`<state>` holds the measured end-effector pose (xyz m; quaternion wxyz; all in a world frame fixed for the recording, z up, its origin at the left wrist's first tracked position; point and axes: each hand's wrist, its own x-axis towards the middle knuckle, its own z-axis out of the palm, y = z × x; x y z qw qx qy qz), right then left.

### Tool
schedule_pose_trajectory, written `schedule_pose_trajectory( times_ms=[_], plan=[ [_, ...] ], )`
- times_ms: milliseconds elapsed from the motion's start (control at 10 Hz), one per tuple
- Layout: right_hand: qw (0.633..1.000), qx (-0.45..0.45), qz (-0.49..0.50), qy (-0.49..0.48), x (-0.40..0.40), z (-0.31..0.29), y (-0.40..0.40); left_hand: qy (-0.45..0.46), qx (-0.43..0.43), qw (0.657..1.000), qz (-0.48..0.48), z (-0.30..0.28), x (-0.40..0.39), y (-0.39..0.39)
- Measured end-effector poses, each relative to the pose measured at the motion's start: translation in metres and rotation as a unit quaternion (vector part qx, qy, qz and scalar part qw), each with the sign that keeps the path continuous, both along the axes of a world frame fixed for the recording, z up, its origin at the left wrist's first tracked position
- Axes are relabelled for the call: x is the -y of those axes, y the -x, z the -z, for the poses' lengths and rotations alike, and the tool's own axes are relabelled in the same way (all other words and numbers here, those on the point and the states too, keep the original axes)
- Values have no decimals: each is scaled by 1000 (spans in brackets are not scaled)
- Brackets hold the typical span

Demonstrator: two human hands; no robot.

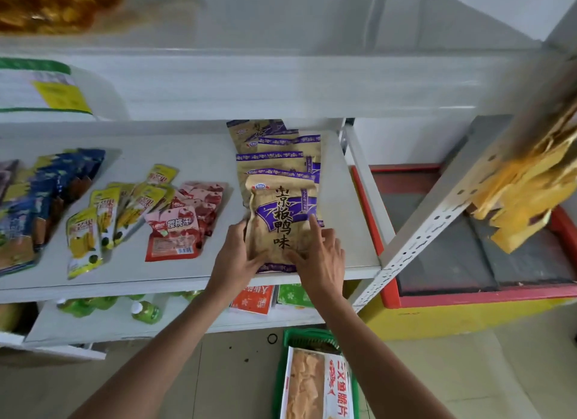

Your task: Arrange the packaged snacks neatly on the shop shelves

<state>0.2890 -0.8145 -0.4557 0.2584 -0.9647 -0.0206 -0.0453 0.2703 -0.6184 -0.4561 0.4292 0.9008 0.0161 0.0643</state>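
Both bare forearms reach forward and up, converging. The left hand point(237, 256) lies palm down with fingers straight, thumb spread. The right hand point(321, 259) (index finger extended furthest) spreads its straight fingers flat.

Two hands point(237, 256); three red cherry packs point(175, 234); two green bottles point(146, 312).

Right: chest freezer point(468, 253) with red rim and yellow body. Below: tiled floor point(468, 371) bearing a small black ring point(272, 338).

The white shelf point(199, 156) carries brown-purple packets point(281, 181), red pouches point(187, 222), yellow pouches point(103, 218).
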Motion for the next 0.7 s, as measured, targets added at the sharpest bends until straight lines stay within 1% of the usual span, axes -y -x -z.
schedule_pose_trajectory(
  times_ms=[100,200,300,400,500,600,700],
  plan=[
    [1000,-8,0,-2,-6,0,-18,0,22,999,-33,6,-1,-12],
    [1000,-4,14,-11,-14,-5,-38,-59,3,996,-64,0,-3,-39],
    [1000,-2,28,-3,-19,-8,-56,-97,-3,992,-83,-1,-3,-63],
    [999,3,30,-13,-22,-11,-70,-81,4,992,-98,-1,1,-71],
    [999,3,30,-18,-23,-19,-67,-91,32,990,-103,-9,-1,-55],
    [998,55,10,13,-30,-28,-40,-150,84,983,-68,-22,-11,-9],
    [992,43,-92,71,-54,-44,3,-255,61,965,-29,-46,-33,37]
  ],
)
